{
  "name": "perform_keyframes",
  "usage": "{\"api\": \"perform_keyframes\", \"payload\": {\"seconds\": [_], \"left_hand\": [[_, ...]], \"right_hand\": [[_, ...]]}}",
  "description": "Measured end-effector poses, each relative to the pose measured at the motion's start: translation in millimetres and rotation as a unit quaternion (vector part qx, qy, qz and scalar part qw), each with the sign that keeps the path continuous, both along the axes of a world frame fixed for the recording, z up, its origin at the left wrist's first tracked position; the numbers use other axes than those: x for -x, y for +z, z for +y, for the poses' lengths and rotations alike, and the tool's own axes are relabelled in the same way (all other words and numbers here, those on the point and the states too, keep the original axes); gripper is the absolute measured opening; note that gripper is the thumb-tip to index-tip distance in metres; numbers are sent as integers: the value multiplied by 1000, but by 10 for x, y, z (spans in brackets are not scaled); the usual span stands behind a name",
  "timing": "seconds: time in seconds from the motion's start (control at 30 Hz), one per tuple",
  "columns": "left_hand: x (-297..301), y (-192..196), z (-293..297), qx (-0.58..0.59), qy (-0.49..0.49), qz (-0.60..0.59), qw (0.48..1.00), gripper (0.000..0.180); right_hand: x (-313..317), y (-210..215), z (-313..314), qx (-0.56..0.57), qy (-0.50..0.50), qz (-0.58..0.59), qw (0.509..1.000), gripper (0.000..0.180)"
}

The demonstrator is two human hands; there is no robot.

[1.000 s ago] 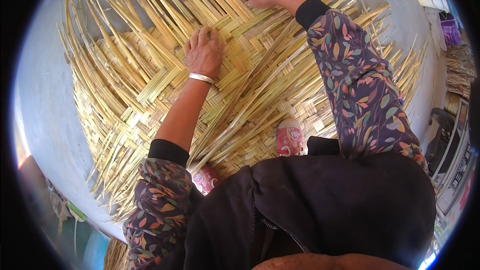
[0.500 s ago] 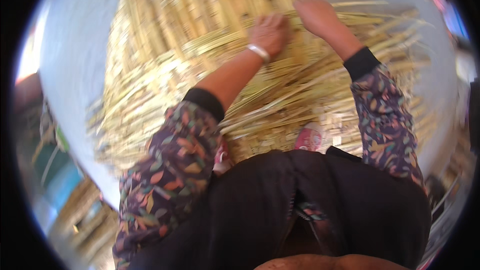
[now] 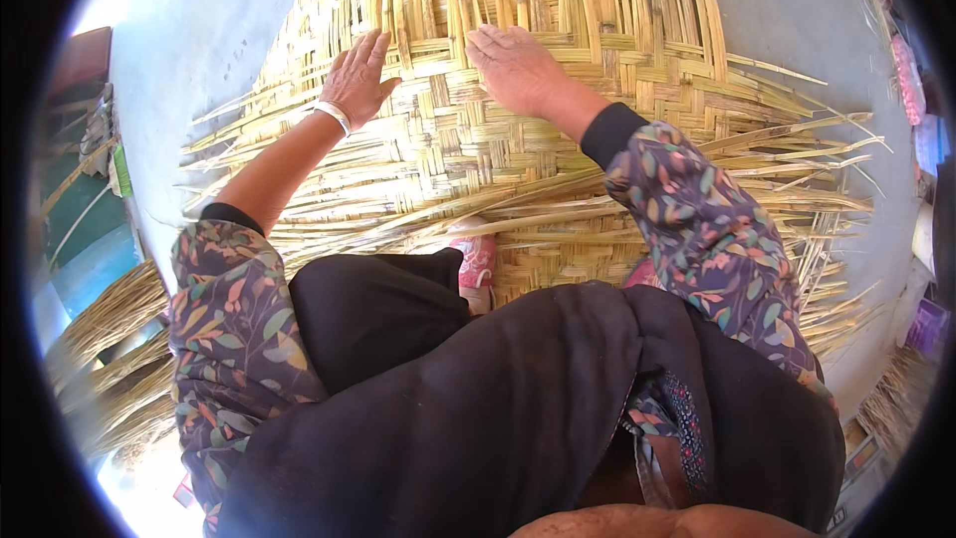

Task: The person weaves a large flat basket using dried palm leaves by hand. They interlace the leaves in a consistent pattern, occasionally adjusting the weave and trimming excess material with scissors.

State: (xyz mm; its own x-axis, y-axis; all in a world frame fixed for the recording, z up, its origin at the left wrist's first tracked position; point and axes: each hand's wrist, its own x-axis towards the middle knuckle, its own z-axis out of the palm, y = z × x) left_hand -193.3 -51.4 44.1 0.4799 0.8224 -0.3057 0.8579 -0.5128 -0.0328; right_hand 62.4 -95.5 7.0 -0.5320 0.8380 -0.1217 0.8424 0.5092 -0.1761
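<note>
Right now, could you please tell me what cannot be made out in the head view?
All in the head view:
Woven mat: far end cut off by the top edge.
Left hand and right hand: undersides hidden by their own backs.
Right shoe: mostly hidden by the dark garment.
Straw bundles: outer ends lost in the blurred rim.
Purple item: too small and blurred to identify.

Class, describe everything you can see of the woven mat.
The woven mat is yellowish, of flat strips resembling split reed. It lies on the grey floor, loose strips sticking out at both sides, and reaches the picture's upper edge. The left hand, right hand and a pink shoe appear to rest on it.
</note>
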Motion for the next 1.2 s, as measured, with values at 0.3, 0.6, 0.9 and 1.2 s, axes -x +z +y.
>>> {"api": "perform_keyframes", "payload": {"seconds": [0.3, 0.6, 0.9, 1.2], "left_hand": [[-270, -523, -309, -27, 64, 12, 997, 73], [-206, -417, -436, -6, 50, 29, 998, 72], [-13, -564, -1015, -21, 125, -63, 990, 77], [-37, -498, -822, 17, 97, -11, 995, 85]], "right_hand": [[154, -84, -145, 31, -27, -51, 998, 59], [208, 40, -233, 23, -10, -105, 994, 61], [-316, 478, -278, 32, 98, -73, 992, 43], [-2226, 1474, -836, 13, -1, -171, 985, 37]]}}
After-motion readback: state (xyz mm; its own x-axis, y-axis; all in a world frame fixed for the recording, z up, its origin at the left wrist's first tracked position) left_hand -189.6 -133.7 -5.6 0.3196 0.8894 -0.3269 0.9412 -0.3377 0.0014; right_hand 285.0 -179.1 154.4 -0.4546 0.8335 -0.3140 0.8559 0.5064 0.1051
